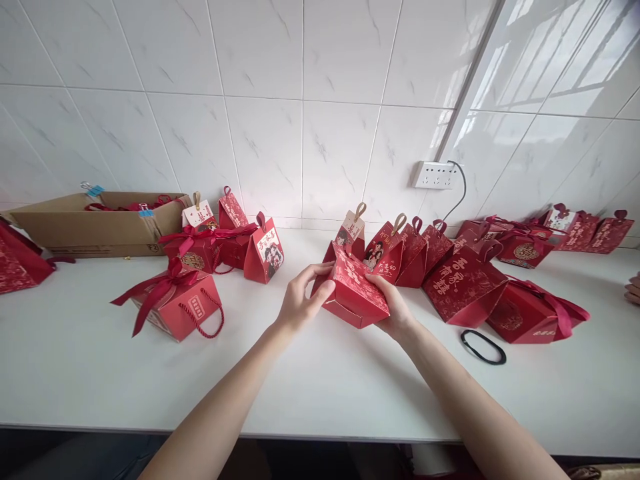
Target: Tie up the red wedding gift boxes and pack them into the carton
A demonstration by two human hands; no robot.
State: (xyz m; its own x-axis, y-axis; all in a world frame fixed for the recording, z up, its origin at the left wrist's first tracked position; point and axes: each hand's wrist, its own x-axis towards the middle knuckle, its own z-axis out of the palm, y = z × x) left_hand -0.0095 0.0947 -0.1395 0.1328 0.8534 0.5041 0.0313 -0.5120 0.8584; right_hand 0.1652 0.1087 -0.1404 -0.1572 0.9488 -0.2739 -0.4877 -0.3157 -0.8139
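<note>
A red patterned paper box [357, 290] is held tilted above the white table, its bottom edge facing me. My left hand [303, 297] grips its left side, thumb in front and fingers behind. Around the right side closes my right hand [393, 307], its thumb on the patterned face and the other fingers mostly hidden beneath. Just behind the held box stand a small box with a beige loop [351, 230] and a red box with a cartoon couple [385, 250].
A cardboard carton [95, 230] sits at the back left. Ribboned red boxes [180, 307] stand left, more red boxes [463, 287] right. A black elastic loop [483, 347] lies near the right forearm. A power strip [435, 175] is on the tiled wall.
</note>
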